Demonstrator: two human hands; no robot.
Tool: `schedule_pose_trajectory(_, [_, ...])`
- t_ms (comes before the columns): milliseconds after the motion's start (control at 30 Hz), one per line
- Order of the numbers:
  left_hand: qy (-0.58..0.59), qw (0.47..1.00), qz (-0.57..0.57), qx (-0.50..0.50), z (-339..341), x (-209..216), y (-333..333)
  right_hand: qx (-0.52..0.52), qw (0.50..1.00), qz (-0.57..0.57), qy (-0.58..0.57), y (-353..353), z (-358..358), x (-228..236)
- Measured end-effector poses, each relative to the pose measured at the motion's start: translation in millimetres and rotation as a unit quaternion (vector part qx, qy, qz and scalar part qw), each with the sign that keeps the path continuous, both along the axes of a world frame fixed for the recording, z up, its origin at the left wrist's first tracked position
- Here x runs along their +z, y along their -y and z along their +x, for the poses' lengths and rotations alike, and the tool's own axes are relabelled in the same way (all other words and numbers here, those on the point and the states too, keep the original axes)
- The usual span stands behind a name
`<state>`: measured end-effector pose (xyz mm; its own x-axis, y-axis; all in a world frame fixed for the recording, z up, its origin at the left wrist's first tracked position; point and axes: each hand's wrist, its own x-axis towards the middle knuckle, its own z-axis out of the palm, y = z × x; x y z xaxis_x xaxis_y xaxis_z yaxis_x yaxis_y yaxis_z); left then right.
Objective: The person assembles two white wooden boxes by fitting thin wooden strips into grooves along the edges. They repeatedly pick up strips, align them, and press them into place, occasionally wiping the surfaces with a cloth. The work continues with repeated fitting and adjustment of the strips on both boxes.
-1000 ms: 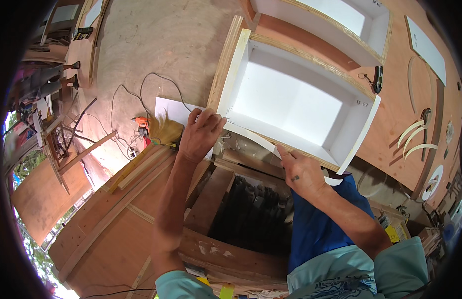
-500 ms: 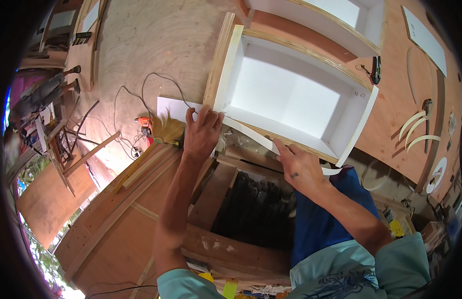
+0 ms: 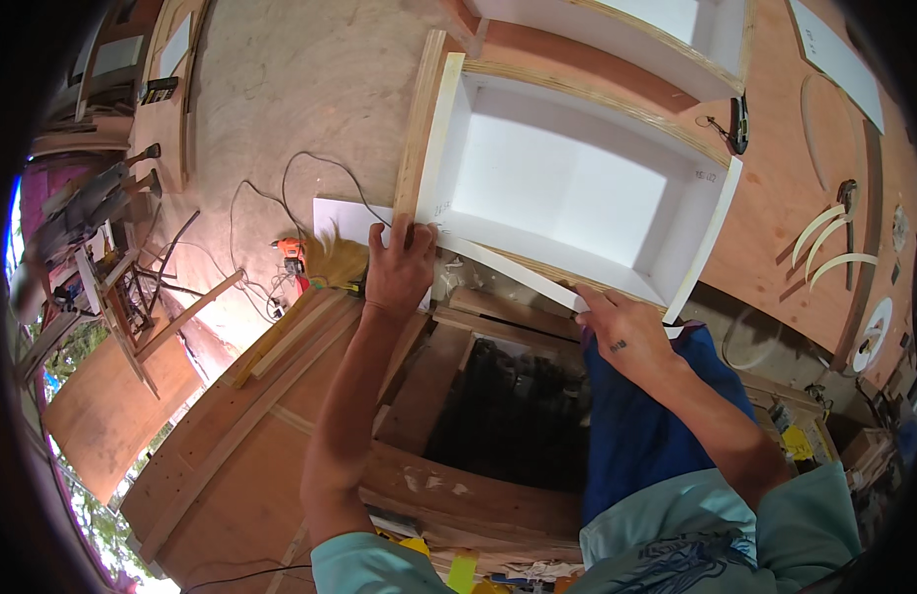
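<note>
A white-lined drawer box (image 3: 547, 158) with bare plywood edges lies in front of me, its open side up. Along its near edge runs a narrow white edging strip (image 3: 518, 272), slanting slightly away from the wood toward the right. At the near left corner my left hand (image 3: 402, 267) is closed, fingers curled, pinching the strip's left end against the box. Farther right, my right hand (image 3: 625, 335) grips the same strip between thumb and fingers. Its tail hides behind that hand and reappears beyond the knuckles.
Another drawer box (image 3: 617, 49) sits beyond. A black-handled cutter (image 3: 739, 124) and curved pale strip offcuts (image 3: 824, 238) lie on the right-hand board. Left are a straw-coloured brush (image 3: 337, 259), an orange power tool (image 3: 292, 252) and its loose cord. A person's legs (image 3: 92, 188) show far left.
My right hand has slid to the right and slightly nearer along the strip, exposing more of it between my hands. My left hand stays at the corner.
</note>
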<state>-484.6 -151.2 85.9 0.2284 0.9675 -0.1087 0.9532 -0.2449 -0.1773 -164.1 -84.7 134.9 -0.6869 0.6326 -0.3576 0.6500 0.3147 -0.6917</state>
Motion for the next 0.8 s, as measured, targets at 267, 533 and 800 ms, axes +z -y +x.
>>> schedule_pose_trajectory(267, [-0.024, 1.000, 0.002, -0.002, -1.0, -6.4, 2.4, -0.049, 0.998, 0.020, 0.017, 4.5, 49.2, 5.6])
schedule_pose_trajectory(533, [0.085, 0.993, -0.009, 0.081, 0.9, 2.6, -0.6, -0.131, 0.991, -0.020, 0.031, 4.4, 107.1, 2.0])
schedule_pose_trajectory(800, [0.104, 0.990, -0.001, 0.096, 6.3, 0.4, -5.2, -0.306, 0.945, -0.096, 0.063, 16.2, 103.7, -16.3])
